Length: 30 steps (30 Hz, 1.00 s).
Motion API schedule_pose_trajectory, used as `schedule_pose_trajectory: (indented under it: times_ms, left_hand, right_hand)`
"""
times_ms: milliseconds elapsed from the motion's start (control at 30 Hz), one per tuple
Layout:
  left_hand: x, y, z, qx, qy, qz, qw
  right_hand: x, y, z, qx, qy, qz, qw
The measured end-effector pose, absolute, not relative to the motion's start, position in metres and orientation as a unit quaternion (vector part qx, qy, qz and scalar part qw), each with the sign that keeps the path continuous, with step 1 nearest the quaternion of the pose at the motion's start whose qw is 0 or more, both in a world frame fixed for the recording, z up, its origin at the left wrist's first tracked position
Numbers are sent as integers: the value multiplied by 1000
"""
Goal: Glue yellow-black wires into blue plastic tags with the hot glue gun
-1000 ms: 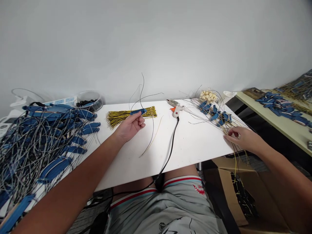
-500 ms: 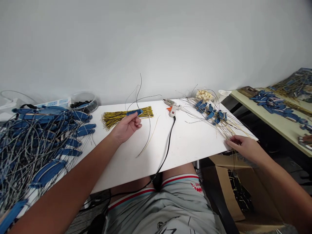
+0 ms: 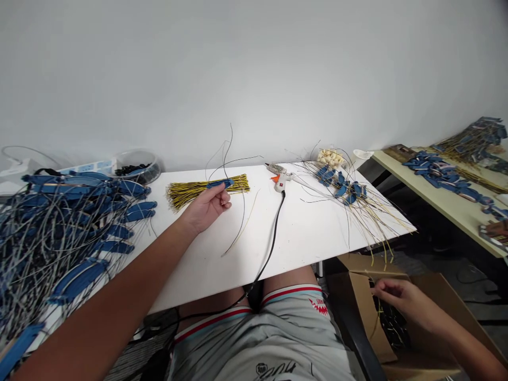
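My left hand (image 3: pixel 210 205) is closed on a blue piece (image 3: pixel 220 183) with thin dark wires trailing from it, held over a bundle of yellow-black wires (image 3: pixel 186 193) on the white table (image 3: pixel 293 238). Low on the right, my right hand (image 3: pixel 399 296) is closed over an open cardboard box (image 3: pixel 359 312); what its fingertips pinch is too small to make out, though a thin yellowish strand shows just below. Black parts (image 3: pixel 392 328) lie inside the box. Several blue pieces with wires (image 3: pixel 341 188) rest at the table's right, their yellow ends hanging over the edge.
A glue gun (image 3: pixel 281 182) with a black cable lies mid-table. A large heap of blue pieces and wires (image 3: pixel 59 227) covers the left. Behind stand a clear tub (image 3: pixel 153 172) of black parts and a pile of cream pieces (image 3: pixel 330 157). A second table (image 3: pixel 448 203) is at right.
My right hand has moved down from the yellow wire ends at the table edge to above the box. My left hand stays nearly where it was.
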State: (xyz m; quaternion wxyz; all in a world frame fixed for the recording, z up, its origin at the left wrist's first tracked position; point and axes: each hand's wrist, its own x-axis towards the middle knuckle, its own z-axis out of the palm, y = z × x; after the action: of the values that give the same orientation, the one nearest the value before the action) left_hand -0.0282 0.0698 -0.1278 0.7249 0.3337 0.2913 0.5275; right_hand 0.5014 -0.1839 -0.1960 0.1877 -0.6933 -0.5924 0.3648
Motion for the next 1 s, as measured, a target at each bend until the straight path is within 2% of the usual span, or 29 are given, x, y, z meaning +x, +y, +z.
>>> schedule_pose_trajectory:
  times_ms: [100, 200, 333, 467, 500, 567, 667, 733, 833, 1000]
  left_hand:
    - [-28, 67, -127, 331, 297, 529, 723]
    - [-26, 66, -127, 332, 301, 532, 718]
    - [-26, 67, -132, 354, 317, 536, 698]
    - [-24, 67, -135, 365, 345, 538, 677]
    - [-23, 67, -134, 365, 348, 539, 675]
    - [-22, 65, -133, 372, 355, 542, 664]
    - [-20, 61, -132, 388, 363, 547, 647]
    - [-19, 59, -132, 400, 360, 545, 643]
    - [-17, 54, -132, 427, 346, 526, 649]
    - [-10, 44, -127, 441, 352, 459, 687]
  right_hand:
    - [465, -177, -169, -634, -603, 462, 149]
    - [429, -154, -120, -564, -625, 521, 142]
    - [387, -103, -49, -489, -564, 601, 287]
    - [324, -36, -7, -345, -612, 562, 437]
    - [305, -19, -6, -325, -620, 557, 447]
    - [265, 12, -16, -317, -637, 569, 413]
    - [215, 46, -52, -324, -670, 577, 337]
    - [194, 59, -77, -333, -665, 586, 322]
    - [183, 67, -103, -341, -656, 592, 321]
    - [194, 69, -117, -333, -704, 540, 320]
